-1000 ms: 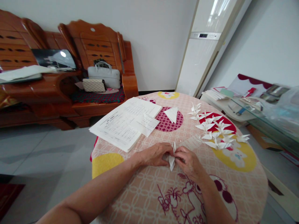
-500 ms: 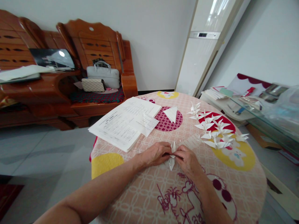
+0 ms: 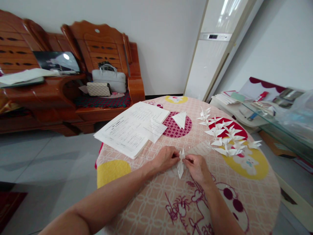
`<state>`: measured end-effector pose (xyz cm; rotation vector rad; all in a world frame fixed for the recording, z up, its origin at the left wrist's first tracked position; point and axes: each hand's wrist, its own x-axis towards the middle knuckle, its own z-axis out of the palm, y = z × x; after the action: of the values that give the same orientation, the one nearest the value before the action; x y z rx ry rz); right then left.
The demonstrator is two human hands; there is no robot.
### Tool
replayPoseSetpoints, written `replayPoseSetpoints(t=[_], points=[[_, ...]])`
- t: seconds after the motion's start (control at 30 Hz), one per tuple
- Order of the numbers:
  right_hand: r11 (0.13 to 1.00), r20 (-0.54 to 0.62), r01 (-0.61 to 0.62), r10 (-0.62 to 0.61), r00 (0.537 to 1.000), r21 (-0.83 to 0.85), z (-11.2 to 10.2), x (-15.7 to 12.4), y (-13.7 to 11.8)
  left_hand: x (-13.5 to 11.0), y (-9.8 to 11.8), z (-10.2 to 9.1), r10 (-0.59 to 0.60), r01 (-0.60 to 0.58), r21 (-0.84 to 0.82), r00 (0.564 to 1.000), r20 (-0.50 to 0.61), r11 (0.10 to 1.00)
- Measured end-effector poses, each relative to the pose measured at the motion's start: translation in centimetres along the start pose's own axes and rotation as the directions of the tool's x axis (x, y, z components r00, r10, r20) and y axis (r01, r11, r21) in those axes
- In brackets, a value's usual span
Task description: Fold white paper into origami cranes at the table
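Observation:
Between my two hands, over the near middle of the table, is a folded paper crane with narrow pointed ends. My left hand pinches it from the left side. From the right, the fingertips of my right hand close on its other edge. Several finished white paper cranes stand grouped on the table to the right. A folded paper triangle lies farther back. Left of it are a stack of printed sheets and a loose cut square of paper on the stack's corner.
A patterned cloth covers the round table. To the right stands a glass-topped side table with papers and a plastic bag. Wooden chairs holding a grey handbag are at the back left. A tall white air conditioner stands behind.
The crane's middle, spread between my fingers before, now looks narrower and flatter. My fingers have shifted slightly on it, and the whole view has moved a little.

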<state>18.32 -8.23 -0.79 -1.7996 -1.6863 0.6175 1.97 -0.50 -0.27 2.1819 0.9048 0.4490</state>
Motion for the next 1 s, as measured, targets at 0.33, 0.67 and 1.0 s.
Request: replayPoseSetpoints(t=[0.33, 0.67, 1.0], points=[[0.998, -0.020, -0.050, 0.049, 0.999, -0.038, 0.1, 0.4, -0.3, 0.4, 0.3, 0.5, -0.086, 0.090, 0.185, 0.996, -0.031, 0.979], [0.971, -0.021, -0.236, 0.235, 0.972, -0.046, 0.0, 0.5, -1.1, 0.4, 0.8, 0.3, -0.221, 0.227, 0.249, 0.974, -0.054, 0.942], [0.942, -0.047, -0.308, 0.304, 0.951, -0.136, 0.3, 0.8, -1.4, 0.3, 1.5, 0.5, -0.230, 0.246, 0.300, 0.969, -0.087, 0.922]])
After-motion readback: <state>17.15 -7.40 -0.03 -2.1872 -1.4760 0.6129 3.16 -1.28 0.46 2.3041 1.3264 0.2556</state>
